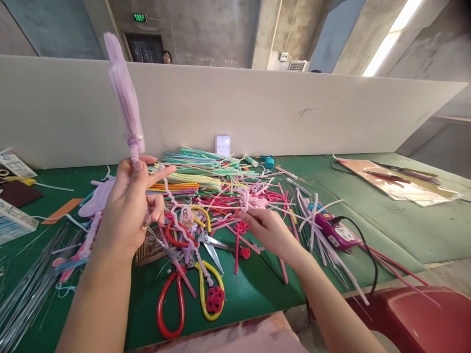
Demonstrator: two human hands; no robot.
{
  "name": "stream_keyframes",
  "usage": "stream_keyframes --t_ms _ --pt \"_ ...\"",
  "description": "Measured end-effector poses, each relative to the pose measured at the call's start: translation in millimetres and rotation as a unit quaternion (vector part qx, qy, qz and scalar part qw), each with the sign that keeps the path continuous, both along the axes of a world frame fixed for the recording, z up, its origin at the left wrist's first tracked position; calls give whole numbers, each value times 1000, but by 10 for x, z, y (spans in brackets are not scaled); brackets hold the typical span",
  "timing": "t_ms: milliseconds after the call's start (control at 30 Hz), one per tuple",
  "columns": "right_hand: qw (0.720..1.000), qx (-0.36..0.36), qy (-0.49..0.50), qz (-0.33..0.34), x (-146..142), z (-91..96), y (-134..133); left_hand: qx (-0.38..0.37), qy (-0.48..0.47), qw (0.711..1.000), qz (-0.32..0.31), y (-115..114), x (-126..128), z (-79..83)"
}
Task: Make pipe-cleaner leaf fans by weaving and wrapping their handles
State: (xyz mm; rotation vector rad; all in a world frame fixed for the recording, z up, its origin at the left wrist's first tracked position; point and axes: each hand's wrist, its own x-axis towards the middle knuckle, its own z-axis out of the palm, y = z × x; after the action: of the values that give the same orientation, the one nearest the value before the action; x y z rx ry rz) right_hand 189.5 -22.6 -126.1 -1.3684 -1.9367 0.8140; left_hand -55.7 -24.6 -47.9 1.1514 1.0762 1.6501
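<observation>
My left hand [134,203] is closed round the twisted base of a lilac pipe-cleaner piece [123,93], which stands upright with its fluffy end on top. The index finger points off to the right. A wavy lilac pipe cleaner [176,220] hangs beside this hand, towards the table. Over the pile, my right hand [267,228] pinches a pale pink pipe cleaner [245,196] between thumb and fingertips. Between the hands lie two pairs of scissors with red and yellow handles, one pair [211,240] with its blades spread. A red looped flower [215,299] rests on a yellow handle.
Bundles of green and yellow pipe cleaners [206,159] lie at the back, before a white partition [184,103] with a phone [222,145] against it. Right are a purple power strip [336,233] with a black cable and a red chair [427,318]. Thin wires [29,294] lie left.
</observation>
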Motion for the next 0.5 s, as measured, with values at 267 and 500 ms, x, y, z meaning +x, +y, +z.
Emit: stream_keyframes --t_ms 267,500 --pt "898 -179 295 274 -79 213 -179 -80 87 989 -83 -96 145 -142" --pt "792 -278 356 411 -164 227 -170 -109 -41 975 -189 -125 381 -238"
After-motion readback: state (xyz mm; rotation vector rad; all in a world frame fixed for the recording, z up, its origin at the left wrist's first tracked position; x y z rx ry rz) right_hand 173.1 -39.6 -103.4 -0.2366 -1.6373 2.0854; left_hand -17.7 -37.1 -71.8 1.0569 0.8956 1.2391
